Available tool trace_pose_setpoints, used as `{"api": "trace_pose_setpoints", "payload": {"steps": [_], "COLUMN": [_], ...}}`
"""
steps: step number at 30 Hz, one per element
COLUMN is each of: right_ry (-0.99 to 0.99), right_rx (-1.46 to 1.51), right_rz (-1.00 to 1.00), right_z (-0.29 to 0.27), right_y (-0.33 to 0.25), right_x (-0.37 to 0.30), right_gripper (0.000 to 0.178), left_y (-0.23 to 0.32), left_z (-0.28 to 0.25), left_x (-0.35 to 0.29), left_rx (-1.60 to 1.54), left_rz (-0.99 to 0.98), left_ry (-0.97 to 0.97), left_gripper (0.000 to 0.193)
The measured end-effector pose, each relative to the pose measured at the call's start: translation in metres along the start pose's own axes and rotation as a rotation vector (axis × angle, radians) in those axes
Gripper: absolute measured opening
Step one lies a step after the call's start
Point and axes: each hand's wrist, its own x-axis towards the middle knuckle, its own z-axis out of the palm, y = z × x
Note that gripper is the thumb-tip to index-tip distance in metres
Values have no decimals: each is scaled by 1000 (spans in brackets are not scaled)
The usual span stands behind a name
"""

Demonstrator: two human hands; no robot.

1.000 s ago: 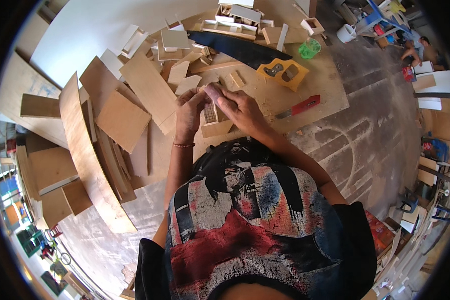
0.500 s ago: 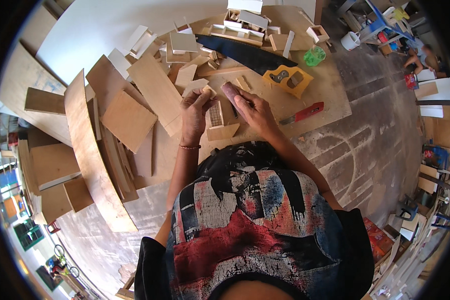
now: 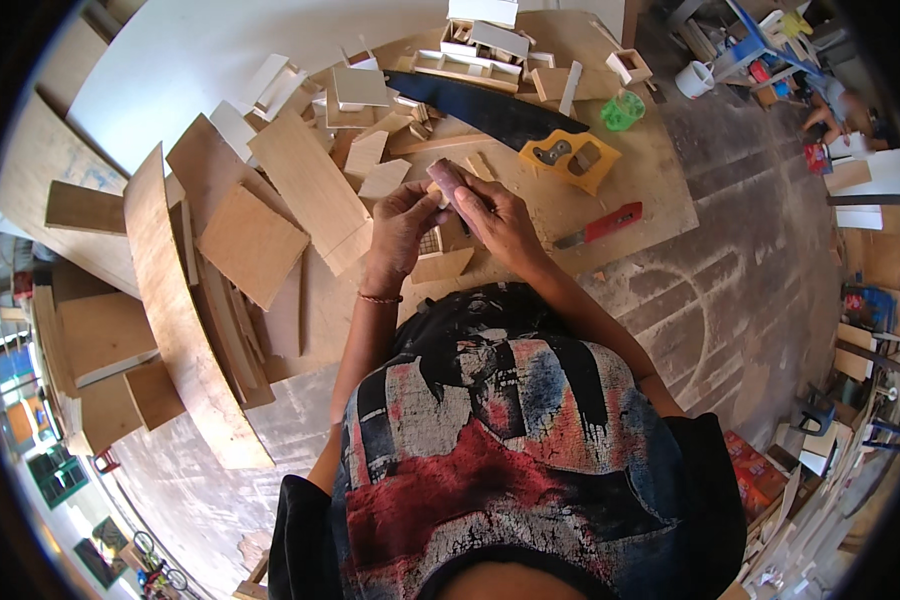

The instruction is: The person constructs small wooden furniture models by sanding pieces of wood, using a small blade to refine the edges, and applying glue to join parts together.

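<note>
My left hand (image 3: pixel 400 232) pinches a small pale piece of wood (image 3: pixel 436 195), mostly hidden by the fingers. In my right hand (image 3: pixel 502 218) is a reddish-brown sandpaper block (image 3: pixel 446 180), its end against the small piece. Below both hands, near the table's front edge, lies a small wooden part (image 3: pixel 446 265) with a gridded panel, partly covered by my left hand. Pale wood offcuts (image 3: pixel 384 180) lie just beyond my left hand. To the right of my right hand rests a red-handled cutter knife (image 3: pixel 612 222).
A handsaw (image 3: pixel 592 180) with a yellow handle lies across the far side of the table. A green cup (image 3: pixel 622 112) stands beside it. Plywood boards (image 3: pixel 254 245) pile up on the left. Small wooden box assemblies (image 3: pixel 467 70) sit at the back. Far right, another person (image 3: pixel 840 115) is seated.
My left hand has moved right and brought the small wood piece against the sandpaper block. The block has shifted slightly left and up. The gridded part is now more covered.
</note>
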Motion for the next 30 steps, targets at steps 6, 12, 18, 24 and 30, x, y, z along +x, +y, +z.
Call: {"api": "trace_pose_setpoints", "payload": {"steps": [6,12,18,24,30], "right_ry": [53,150,164,107,93], "right_rx": [76,-287,-570,-556,-510], "right_rz": [-81,-196,-390,-298,-314], "right_z": [0,-11,-1,-8,5], "right_y": [-19,-7,-20,-9,-22], "right_x": [4,8,6,-16,4], "right_gripper": [37,36,34,34,35], "left_y": [-4,-1,0,20,9], "left_z": [-13,2,3,-20,-5], "left_x": [3,-4,-3,-1,-5], "left_rx": [-60,219,364,228,403], "left_rz": [-27,141,220,322,247], "left_ry": [-55,78,79,267,117], "left_gripper": [9,14,19,18,16]}}
